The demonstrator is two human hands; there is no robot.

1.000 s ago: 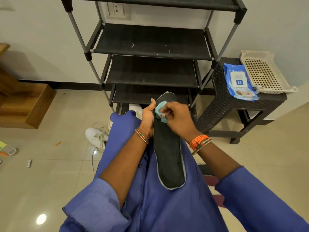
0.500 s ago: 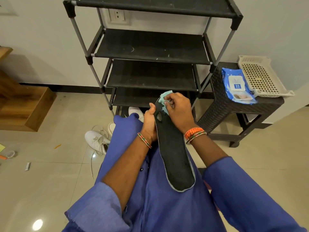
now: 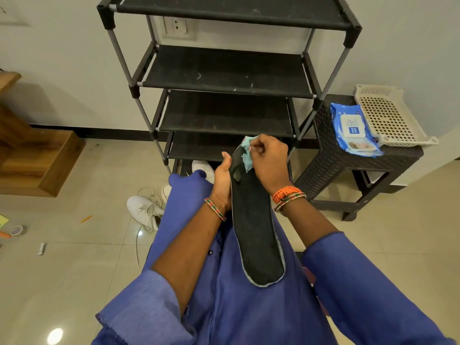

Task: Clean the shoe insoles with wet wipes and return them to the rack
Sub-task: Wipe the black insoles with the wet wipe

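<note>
Over the lap: insole wiping in progress.
Right hand (image 3: 267, 161) pinches a crumpled pale-blue wet wipe (image 3: 247, 151) against the toe end of a long black grey-edged insole (image 3: 254, 227); left hand (image 3: 222, 180) grips the insole's left edge. Black four-tier shoe rack (image 3: 224, 78) stands just beyond; blue wipes pack (image 3: 353, 130) lies on the dark woven bench (image 3: 331, 168).

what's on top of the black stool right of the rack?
On the black stool: a blue pack of wet wipes and, touching its right side, a white perforated tray. The tray looks empty. The stool top beneath both is covered.
</note>
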